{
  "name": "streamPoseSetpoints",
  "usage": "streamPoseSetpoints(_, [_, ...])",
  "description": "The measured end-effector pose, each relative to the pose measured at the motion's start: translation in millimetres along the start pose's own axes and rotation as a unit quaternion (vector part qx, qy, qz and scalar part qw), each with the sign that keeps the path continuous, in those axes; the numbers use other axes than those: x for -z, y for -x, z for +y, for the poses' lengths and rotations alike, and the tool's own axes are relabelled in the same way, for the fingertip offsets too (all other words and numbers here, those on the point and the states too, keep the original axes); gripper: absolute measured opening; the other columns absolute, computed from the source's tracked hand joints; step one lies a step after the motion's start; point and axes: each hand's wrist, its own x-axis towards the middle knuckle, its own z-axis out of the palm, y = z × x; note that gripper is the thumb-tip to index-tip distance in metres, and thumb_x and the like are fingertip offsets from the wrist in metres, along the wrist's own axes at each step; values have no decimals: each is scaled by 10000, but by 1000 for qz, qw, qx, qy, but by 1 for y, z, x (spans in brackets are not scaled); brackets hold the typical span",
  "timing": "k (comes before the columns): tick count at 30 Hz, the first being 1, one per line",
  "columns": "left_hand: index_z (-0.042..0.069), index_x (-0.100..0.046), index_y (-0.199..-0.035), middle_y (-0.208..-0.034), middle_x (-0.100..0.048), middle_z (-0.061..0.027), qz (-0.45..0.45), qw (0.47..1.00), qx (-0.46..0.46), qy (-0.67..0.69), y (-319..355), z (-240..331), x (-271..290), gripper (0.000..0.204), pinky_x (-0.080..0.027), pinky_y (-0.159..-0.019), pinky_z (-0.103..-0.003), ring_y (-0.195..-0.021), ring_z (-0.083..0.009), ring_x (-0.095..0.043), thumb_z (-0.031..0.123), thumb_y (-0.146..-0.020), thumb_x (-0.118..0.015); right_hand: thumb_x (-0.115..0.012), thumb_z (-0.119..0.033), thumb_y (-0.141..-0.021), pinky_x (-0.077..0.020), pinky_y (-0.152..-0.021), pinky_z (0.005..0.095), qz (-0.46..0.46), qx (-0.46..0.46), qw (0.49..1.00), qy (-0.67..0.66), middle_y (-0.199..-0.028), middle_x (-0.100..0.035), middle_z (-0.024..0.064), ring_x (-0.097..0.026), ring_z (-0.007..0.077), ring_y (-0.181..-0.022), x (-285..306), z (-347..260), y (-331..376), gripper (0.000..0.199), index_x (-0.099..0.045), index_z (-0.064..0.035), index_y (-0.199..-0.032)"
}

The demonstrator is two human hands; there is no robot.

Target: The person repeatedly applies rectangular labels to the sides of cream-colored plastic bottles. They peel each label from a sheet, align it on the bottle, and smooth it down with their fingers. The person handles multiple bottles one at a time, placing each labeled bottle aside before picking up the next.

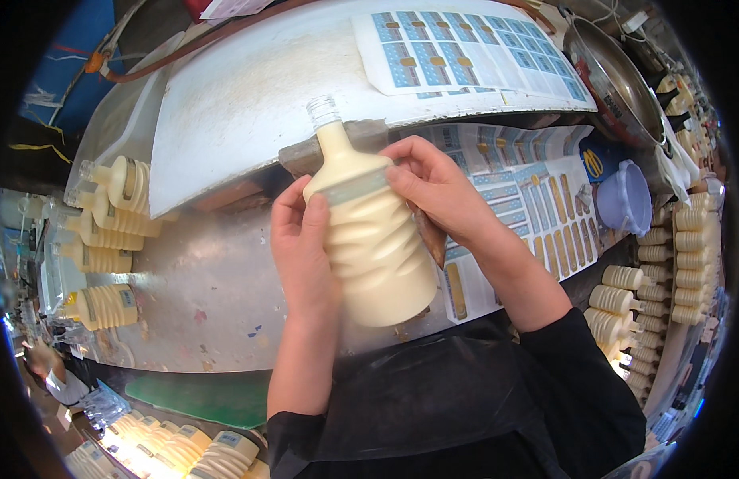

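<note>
While it is tilted over the near edge of the dull metal tabletop, the cream-filled, ribbed clear plastic bottle is gripped on both sides: the left hand is closed on its left flank, the right hand on its pale shoulder band. Bare tabletop is left open to the left, bounded by finished ribbed bottles; blue label sheets are spread at the right.

Black sleeves pushed up, glossy black apron.
</note>
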Motion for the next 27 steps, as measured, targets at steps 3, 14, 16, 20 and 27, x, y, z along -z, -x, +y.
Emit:
streamPoseSetpoints(3, [4,-551,-1322,-1222,-609,-74,0,1000,0,-1,-1,0,0,340,-506,-981,-310,-1090,-142,-597,103,-1012,-650,-610,-172,-1047,-526,-840,252,-1,1,1000,-5,-1051,-683,52,-636,81,-949,0,1,0,254,-561,-22,-1246])
streamPoseSetpoints(14, [6,-552,-1323,-1228,-614,-79,-6,1000,-3,-8,-3,-3,4,338,-507,-989,-313,-1104,-146,-596,107,-1015,-647,-623,-178,-1040,-530,-810,243,4,1,1000,-18,-1015,-695,56,-650,78,-916,-1,3,-5,238,-567,-14,-1203])
streamPoseSetpoints(16, [6,-551,-1324,-1230,-614,-81,-3,1000,-6,-9,-2,-2,3,339,-507,-990,-313,-1106,-148,-598,107,-1014,-647,-625,-180,-1039,-531,-808,244,-1,10,1000,-10,-1009,-695,57,-650,78,-911,-1,4,-5,239,-568,-14,-1200])
streamPoseSetpoints(20, [5,-554,-1322,-1231,-616,-84,-5,1000,-9,-3,-2,-4,3,335,-509,-992,-314,-1105,-151,-602,104,-1015,-646,-628,-180,-1037,-532,-805,245,1,7,1000,-18,-1001,-696,57,-651,80,-903,0,4,-4,241,-567,-13,-1200])
streamPoseSetpoints(27, [5,-559,-1314,-1229,-618,-83,0,1000,-11,-5,-2,-4,3,325,-510,-991,-315,-1102,-152,-604,101,-1015,-645,-631,-179,-1035,-531,-805,244,-1,5,1000,-19,-1009,-695,55,-649,80,-908,-1,3,-3,245,-567,-15,-1206])
